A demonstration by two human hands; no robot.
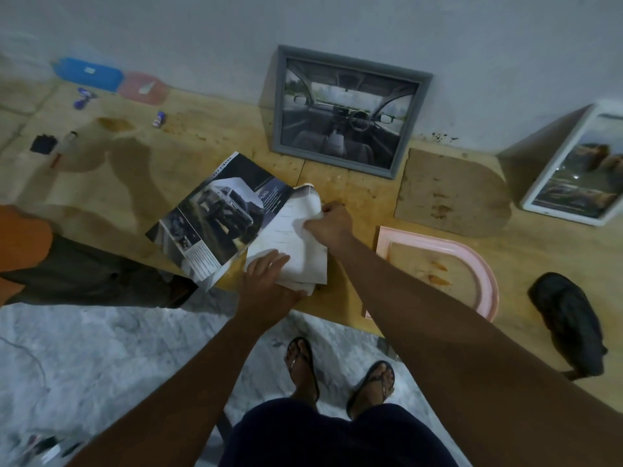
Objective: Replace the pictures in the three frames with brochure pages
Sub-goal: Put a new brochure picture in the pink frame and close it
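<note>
An open car brochure (215, 214) lies on the wooden table, its left page showing a truck. My right hand (328, 224) grips the crumpled white right-hand page (290, 234). My left hand (266, 267) presses flat on the lower part of that page. A grey frame (347, 112) with a car-interior picture leans on the wall behind. A white frame (580, 170) with a picture leans at the right. An arched pink frame (485, 284) lies flat and empty at my right, and its brown backing board (451, 193) lies beyond it.
A black bag (566, 321) sits at the table's right edge. At the far left are a blue case (87, 74), a pink lid (143, 87), small bottles and a black object. Another person's leg (67, 267) is at the left. My sandalled feet stand below the table edge.
</note>
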